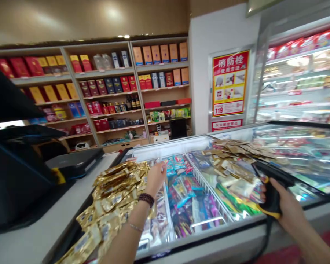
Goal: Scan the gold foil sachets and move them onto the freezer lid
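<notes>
My right hand (284, 205) is wrapped round the grip of a black and yellow barcode scanner (272, 196), a finger near its trigger. The scanner is over the right part of the freezer (178, 245), its cable hanging down the front. My left hand (156, 178), with a beaded bracelet, hovers over the freezer's left part. Its fingers are curled in, and whether they hold anything is hidden. Close by on the left lies a heap of gold foil packets (118, 194). More gold-brown packets (236, 156) are spread on the freezer's glass near the scanner.
Inside the freezer, a white wire divider (209, 190) separates colourful packs (181, 187). A grey counter (24, 240) with a black terminal (19, 176) stands at left. Behind are shelves of boxes (107, 86), a red fire-hydrant notice (230, 83) and a lit display fridge (299, 73).
</notes>
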`<control>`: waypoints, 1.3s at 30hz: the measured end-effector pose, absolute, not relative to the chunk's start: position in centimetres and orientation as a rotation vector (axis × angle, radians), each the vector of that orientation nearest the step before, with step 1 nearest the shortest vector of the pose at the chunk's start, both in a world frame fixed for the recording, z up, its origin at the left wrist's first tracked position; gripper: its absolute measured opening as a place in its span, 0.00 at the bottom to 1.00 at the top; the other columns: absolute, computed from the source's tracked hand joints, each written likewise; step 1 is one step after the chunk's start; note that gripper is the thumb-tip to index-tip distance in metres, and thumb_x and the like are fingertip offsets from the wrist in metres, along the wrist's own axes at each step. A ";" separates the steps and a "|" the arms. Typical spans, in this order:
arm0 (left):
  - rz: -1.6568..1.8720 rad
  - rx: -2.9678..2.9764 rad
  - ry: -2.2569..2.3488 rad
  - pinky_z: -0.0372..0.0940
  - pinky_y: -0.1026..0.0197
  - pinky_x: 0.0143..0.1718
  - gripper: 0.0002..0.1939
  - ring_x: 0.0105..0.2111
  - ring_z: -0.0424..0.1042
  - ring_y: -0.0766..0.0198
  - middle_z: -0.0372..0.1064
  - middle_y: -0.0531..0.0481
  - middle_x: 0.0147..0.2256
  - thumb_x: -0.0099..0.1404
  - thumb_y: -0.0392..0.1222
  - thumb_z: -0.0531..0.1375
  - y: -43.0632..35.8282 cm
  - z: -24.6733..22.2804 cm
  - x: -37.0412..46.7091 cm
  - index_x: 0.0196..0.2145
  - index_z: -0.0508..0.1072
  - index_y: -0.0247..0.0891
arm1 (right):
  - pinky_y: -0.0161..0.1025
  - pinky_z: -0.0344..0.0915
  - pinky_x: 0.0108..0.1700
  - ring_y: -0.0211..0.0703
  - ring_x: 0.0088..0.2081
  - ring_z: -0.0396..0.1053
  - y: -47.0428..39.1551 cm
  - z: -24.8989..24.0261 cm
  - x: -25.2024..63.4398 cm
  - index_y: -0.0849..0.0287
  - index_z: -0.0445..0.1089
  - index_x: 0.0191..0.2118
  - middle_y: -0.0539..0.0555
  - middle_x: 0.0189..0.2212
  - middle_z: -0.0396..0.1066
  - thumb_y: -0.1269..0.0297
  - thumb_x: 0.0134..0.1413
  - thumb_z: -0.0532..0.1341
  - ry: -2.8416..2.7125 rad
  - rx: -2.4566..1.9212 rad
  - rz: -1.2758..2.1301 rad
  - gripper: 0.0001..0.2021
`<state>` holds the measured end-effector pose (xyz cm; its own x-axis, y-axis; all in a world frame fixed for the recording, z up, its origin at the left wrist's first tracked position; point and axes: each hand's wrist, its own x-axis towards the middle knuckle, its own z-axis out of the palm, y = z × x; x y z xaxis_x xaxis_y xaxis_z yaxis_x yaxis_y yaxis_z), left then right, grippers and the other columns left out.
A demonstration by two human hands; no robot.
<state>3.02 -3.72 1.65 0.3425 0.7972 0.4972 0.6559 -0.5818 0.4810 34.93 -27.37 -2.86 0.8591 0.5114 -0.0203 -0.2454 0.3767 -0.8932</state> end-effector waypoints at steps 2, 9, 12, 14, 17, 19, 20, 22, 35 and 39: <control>1.001 2.409 1.150 0.71 0.52 0.54 0.12 0.45 0.82 0.51 0.83 0.42 0.46 0.67 0.30 0.60 -4.0 0.5 8.7 0.42 0.82 0.40 | 0.31 0.61 0.18 0.35 0.20 0.61 -27.5 -2.6 35.1 0.57 0.72 0.31 0.49 0.21 0.65 0.54 0.37 0.75 -0.213 -0.972 0.523 0.18; 0.880 2.395 0.846 0.70 0.52 0.57 0.12 0.50 0.79 0.50 0.82 0.42 0.48 0.66 0.42 0.66 -5.9 -1.3 26.7 0.46 0.82 0.40 | 0.30 0.61 0.17 0.35 0.19 0.62 -27.0 -3.1 34.9 0.58 0.71 0.34 0.46 0.21 0.67 0.43 0.23 0.81 -0.186 -0.926 0.379 0.33; 0.740 2.427 0.891 0.68 0.54 0.58 0.16 0.53 0.77 0.50 0.81 0.40 0.50 0.66 0.45 0.67 -6.5 -1.1 31.3 0.50 0.81 0.38 | 0.30 0.60 0.17 0.35 0.19 0.62 -26.9 -3.5 34.9 0.58 0.71 0.36 0.46 0.21 0.68 0.40 0.24 0.81 -0.198 -0.927 0.344 0.35; 0.665 2.404 0.940 0.68 0.54 0.57 0.17 0.53 0.78 0.49 0.81 0.39 0.49 0.64 0.44 0.69 -6.6 -1.2 32.9 0.50 0.81 0.37 | 0.29 0.60 0.17 0.35 0.19 0.62 -26.9 -3.7 35.0 0.57 0.71 0.37 0.46 0.21 0.68 0.40 0.27 0.80 -0.220 -0.919 0.330 0.34; 0.606 2.318 0.981 0.69 0.55 0.54 0.10 0.50 0.79 0.49 0.82 0.40 0.45 0.62 0.41 0.71 -6.3 -2.0 33.4 0.41 0.81 0.39 | 0.29 0.61 0.18 0.34 0.19 0.63 -26.9 -3.9 35.0 0.57 0.71 0.38 0.45 0.22 0.68 0.40 0.31 0.80 -0.247 -0.918 0.311 0.33; 0.646 2.237 0.985 0.69 0.54 0.53 0.05 0.48 0.80 0.49 0.83 0.41 0.42 0.62 0.40 0.71 -5.7 -2.6 32.9 0.34 0.79 0.40 | 0.29 0.61 0.18 0.34 0.20 0.63 -26.9 -3.8 34.9 0.57 0.71 0.38 0.45 0.22 0.68 0.40 0.32 0.80 -0.254 -0.929 0.297 0.32; 0.692 2.178 0.988 0.69 0.53 0.53 0.05 0.48 0.79 0.49 0.82 0.42 0.41 0.63 0.40 0.70 -5.4 -2.8 32.5 0.32 0.78 0.40 | 0.29 0.61 0.18 0.34 0.19 0.63 -26.9 -3.8 34.9 0.57 0.71 0.38 0.45 0.22 0.68 0.40 0.33 0.79 -0.256 -0.935 0.292 0.32; 0.803 1.949 0.986 0.70 0.50 0.54 0.08 0.47 0.79 0.49 0.81 0.43 0.39 0.64 0.37 0.69 -4.7 -3.1 31.5 0.30 0.74 0.40 | 0.30 0.61 0.18 0.34 0.19 0.63 -26.9 -3.7 34.8 0.57 0.70 0.37 0.45 0.22 0.68 0.40 0.32 0.79 -0.255 -0.938 0.294 0.32; 1.080 1.147 0.779 0.78 0.48 0.47 0.10 0.39 0.82 0.56 0.82 0.42 0.43 0.71 0.45 0.64 -5.3 -4.1 15.1 0.46 0.78 0.39 | 0.35 0.63 0.17 0.38 0.21 0.63 -27.1 -2.9 33.8 0.53 0.72 0.35 0.48 0.25 0.66 0.52 0.34 0.79 -0.185 -0.960 0.380 0.23; 1.208 0.936 0.693 0.77 0.46 0.52 0.13 0.39 0.83 0.57 0.81 0.44 0.44 0.71 0.47 0.65 -4.9 -3.4 10.6 0.50 0.77 0.41 | 0.33 0.65 0.19 0.38 0.22 0.64 -26.3 -2.9 32.1 0.53 0.72 0.36 0.49 0.25 0.67 0.50 0.34 0.78 -0.208 -1.010 0.515 0.24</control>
<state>10.63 -4.88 -3.43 0.2379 0.9707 0.0341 -0.4606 0.0818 0.8838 32.07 -26.25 -2.95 0.8619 0.5025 -0.0674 -0.3142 0.4250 -0.8489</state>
